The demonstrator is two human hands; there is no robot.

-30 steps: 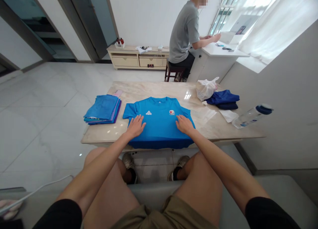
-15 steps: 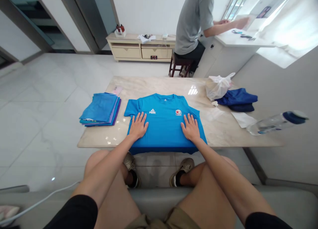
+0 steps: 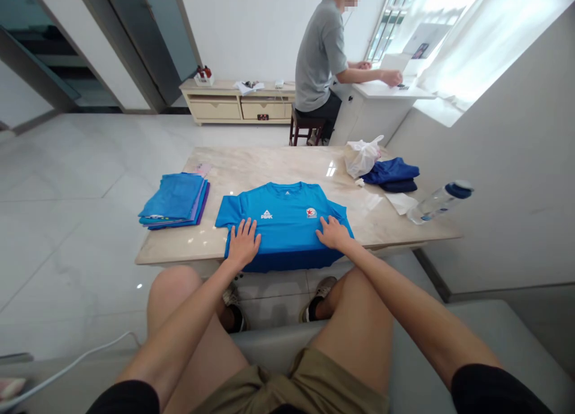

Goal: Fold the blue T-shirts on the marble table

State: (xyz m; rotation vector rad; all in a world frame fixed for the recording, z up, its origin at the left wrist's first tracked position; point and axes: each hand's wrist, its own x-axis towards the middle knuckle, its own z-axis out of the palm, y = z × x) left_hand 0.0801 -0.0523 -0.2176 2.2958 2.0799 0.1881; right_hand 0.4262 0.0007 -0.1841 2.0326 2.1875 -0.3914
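Observation:
A blue T-shirt (image 3: 287, 222) lies spread face up on the marble-look table (image 3: 269, 159), its collar away from me and its lower part hanging over the near edge. White lettering and a round badge mark its chest. My left hand (image 3: 244, 244) rests flat on the shirt's left side, fingers spread. On the right side, below the badge, my right hand (image 3: 331, 232) touches the cloth with its fingers apart and slightly bent. A stack of folded clothes (image 3: 173, 199), blue and purple, sits at the table's left end.
At the table's right are a white plastic bag (image 3: 360, 156), dark blue folded cloth (image 3: 390, 174), a white paper (image 3: 399, 203) and a water bottle (image 3: 440, 203). Beyond, a person in grey (image 3: 318, 54) sits at a white desk (image 3: 381, 90), near a low cabinet (image 3: 215, 108).
The view has shifted, so the far person's head now shows. My right hand's fingers have bent somewhat on the shirt; my left hand still lies flat. The far person's arm has lowered toward the desk.

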